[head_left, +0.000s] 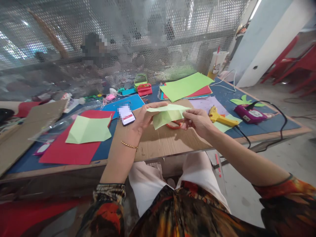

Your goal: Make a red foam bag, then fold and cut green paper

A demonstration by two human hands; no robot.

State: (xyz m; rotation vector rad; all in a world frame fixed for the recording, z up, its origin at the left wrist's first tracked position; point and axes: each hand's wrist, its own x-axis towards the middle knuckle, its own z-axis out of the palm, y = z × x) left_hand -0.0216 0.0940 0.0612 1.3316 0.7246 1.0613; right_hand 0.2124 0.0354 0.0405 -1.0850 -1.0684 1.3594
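A folded pale green paper (168, 116) is held up between both hands, over a brown cardboard sheet (158, 144). My left hand (149, 114) grips its left end, with the fingers behind the paper. At the right end, my right hand (196, 120) pinches the edge between thumb and fingers. Orange-handled scissors (174, 125) lie on the cardboard, partly hidden behind the paper and my right hand. Another creased pale green paper (89, 130) rests on red sheets (71, 149) at the left. A phone (126, 115) lies close to my left hand.
On the right are a yellow glue gun (222, 119), a purple device (250, 113) with a black cable, and green leaf-shaped cutouts (244, 100). Green sheets (187, 85) and a drink cup (217, 64) stand at the back, beside a perforated metal screen (138, 42).
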